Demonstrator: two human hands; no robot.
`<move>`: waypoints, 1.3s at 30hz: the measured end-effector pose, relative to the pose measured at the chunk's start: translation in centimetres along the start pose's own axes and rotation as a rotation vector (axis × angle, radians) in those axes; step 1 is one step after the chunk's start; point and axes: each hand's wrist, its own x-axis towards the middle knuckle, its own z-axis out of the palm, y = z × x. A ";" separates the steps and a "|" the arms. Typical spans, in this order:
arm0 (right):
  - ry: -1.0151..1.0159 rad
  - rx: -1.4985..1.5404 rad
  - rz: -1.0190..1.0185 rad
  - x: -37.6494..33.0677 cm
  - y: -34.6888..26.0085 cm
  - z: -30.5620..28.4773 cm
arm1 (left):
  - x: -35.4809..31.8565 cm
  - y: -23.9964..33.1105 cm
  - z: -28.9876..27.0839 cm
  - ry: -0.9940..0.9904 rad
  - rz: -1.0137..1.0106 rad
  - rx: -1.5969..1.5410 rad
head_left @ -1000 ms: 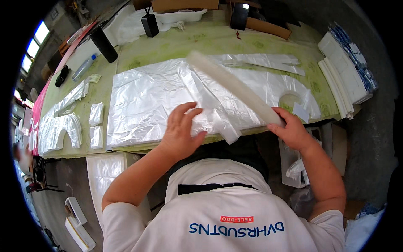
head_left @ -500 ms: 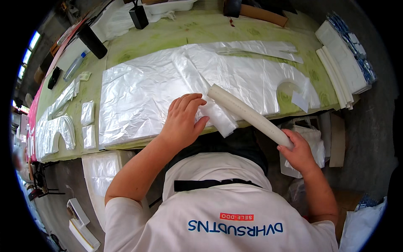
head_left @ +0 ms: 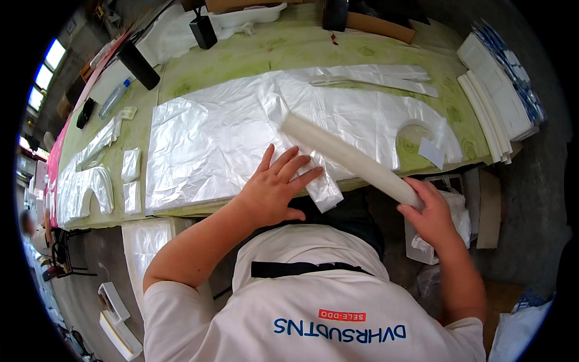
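Head view: left hand (head_left: 274,190) flat, fingers spread on plastic sheet (head_left: 211,139).

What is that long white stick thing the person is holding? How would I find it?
Find the long green table spread with a shiny clear plastic sheet. At its near edge, the right hand grips a long white roll slanting up over the sheet. Unlike the flat pieces around, it is a round tube.

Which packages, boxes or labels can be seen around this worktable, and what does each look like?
Cardboard box: far edge of the table, long, flat, brown.
White tray: far edge, shallow, rounded corners.
Plastic bottle: far left, lying down, clear with a blue cap.
Stack of flat packs: right end, white, blue-patterned on top.
Small white boxes: on the floor, lower left, open.
Shirt label: on the person's white shirt, small red rectangle above blue print.
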 end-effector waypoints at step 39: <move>-0.403 0.883 0.366 2.0 -4.5 13.8 | -0.2 0.3 2.0 0.086 0.023 0.078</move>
